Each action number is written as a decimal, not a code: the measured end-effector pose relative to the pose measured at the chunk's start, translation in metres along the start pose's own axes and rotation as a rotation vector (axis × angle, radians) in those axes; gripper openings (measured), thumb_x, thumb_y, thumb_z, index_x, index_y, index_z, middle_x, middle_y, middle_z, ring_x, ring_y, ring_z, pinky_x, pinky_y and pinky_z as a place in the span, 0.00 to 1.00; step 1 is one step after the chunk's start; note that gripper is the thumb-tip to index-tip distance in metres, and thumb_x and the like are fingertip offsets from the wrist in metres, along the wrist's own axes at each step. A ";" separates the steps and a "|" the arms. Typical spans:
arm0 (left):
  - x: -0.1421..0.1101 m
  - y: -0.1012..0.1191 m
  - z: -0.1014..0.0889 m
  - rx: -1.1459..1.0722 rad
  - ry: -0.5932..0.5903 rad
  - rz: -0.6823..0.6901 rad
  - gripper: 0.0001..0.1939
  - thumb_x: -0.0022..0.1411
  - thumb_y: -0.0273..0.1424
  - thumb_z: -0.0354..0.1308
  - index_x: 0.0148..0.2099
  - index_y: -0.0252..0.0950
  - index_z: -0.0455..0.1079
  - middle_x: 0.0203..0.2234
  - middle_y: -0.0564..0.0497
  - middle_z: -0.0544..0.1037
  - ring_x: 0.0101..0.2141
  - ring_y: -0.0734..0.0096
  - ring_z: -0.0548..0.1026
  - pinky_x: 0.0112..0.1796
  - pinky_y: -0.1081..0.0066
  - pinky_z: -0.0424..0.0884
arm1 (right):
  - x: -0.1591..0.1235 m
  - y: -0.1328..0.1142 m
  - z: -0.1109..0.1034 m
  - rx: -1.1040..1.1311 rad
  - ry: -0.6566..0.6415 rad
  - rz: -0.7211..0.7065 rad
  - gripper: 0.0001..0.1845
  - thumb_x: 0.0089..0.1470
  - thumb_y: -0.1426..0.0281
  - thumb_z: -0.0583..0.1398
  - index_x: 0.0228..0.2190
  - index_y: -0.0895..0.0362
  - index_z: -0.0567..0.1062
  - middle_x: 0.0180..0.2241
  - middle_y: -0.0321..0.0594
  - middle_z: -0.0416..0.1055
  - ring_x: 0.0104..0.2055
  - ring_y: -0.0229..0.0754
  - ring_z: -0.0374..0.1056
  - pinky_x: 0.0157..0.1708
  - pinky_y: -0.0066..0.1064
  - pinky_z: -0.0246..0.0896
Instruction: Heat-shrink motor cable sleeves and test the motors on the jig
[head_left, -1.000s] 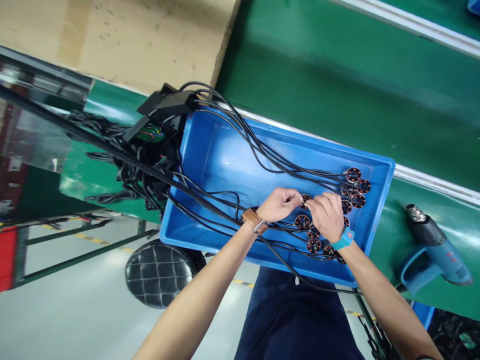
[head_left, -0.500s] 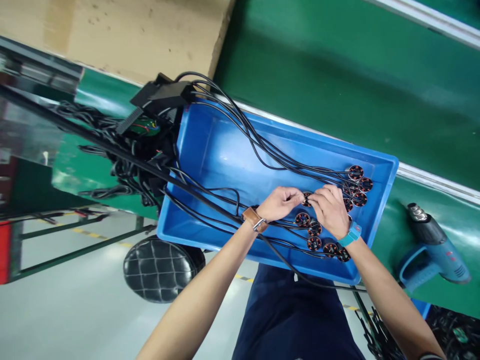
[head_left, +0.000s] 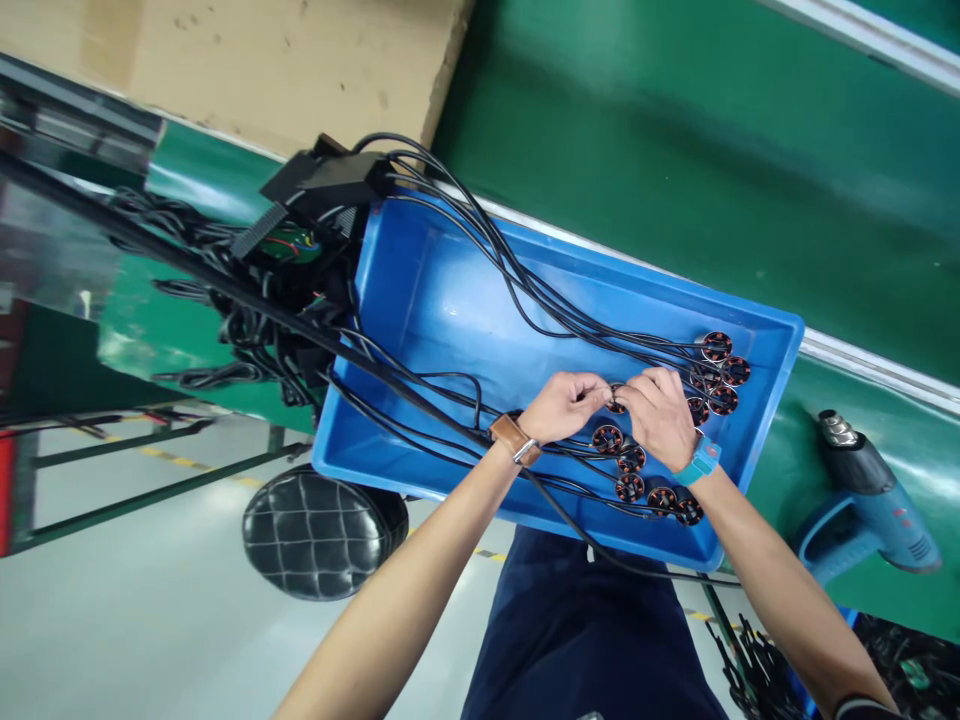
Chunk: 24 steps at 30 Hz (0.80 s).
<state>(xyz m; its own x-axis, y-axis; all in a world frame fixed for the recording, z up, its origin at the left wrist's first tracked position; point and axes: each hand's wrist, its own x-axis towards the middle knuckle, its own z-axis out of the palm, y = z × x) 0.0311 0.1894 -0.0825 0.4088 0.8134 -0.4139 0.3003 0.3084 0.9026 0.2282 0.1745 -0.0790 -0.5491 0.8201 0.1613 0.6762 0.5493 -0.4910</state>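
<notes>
In the head view, my left hand [head_left: 564, 405] and my right hand [head_left: 660, 415] meet over the right half of a blue plastic bin [head_left: 457, 290]. Between their pinched fingertips is a small round motor [head_left: 616, 398] with a silver rim and dark and orange-red coils. My fingers cover part of it. Just below my hands lie several like motors [head_left: 606, 438] on black cables. More of these motors [head_left: 717, 347] are grouped to the right of my right hand. Black cables [head_left: 517, 280] run from them to the bin's left end.
Black housings [head_left: 330, 185] and tangled cords [head_left: 255, 340] pile up left of the bin. A thick black cable [head_left: 202, 265] crosses diagonally. A blue heat gun [head_left: 874, 500] lies on the green bench at right. Cardboard [head_left: 262, 70] covers the upper left; a black stool [head_left: 319, 535] stands below.
My hands keep almost the same pose around the motor, with only slight finger movement. The whole view has shifted a little.
</notes>
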 end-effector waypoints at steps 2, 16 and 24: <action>0.000 0.000 0.000 -0.006 0.005 0.002 0.17 0.63 0.42 0.54 0.31 0.34 0.71 0.22 0.55 0.71 0.25 0.75 0.65 0.30 0.73 0.63 | 0.000 0.000 -0.001 0.028 -0.010 0.014 0.11 0.67 0.73 0.53 0.38 0.55 0.76 0.36 0.41 0.74 0.44 0.46 0.60 0.43 0.40 0.54; -0.002 -0.001 0.008 0.020 0.079 -0.023 0.17 0.64 0.42 0.52 0.30 0.35 0.67 0.20 0.57 0.64 0.24 0.76 0.60 0.27 0.74 0.59 | 0.003 0.005 -0.003 0.083 -0.035 0.006 0.12 0.68 0.70 0.53 0.34 0.55 0.75 0.33 0.40 0.72 0.42 0.45 0.59 0.42 0.39 0.52; -0.006 0.003 0.015 0.086 0.164 0.018 0.15 0.66 0.39 0.51 0.30 0.35 0.68 0.20 0.57 0.66 0.24 0.76 0.63 0.29 0.73 0.60 | 0.003 -0.001 -0.001 0.028 -0.018 0.062 0.13 0.68 0.69 0.54 0.32 0.55 0.74 0.32 0.40 0.72 0.42 0.45 0.60 0.41 0.40 0.51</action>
<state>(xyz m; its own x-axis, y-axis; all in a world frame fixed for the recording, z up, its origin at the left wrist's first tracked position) 0.0427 0.1779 -0.0791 0.2712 0.8898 -0.3671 0.3695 0.2559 0.8933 0.2259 0.1767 -0.0768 -0.5156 0.8492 0.1141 0.6953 0.4925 -0.5235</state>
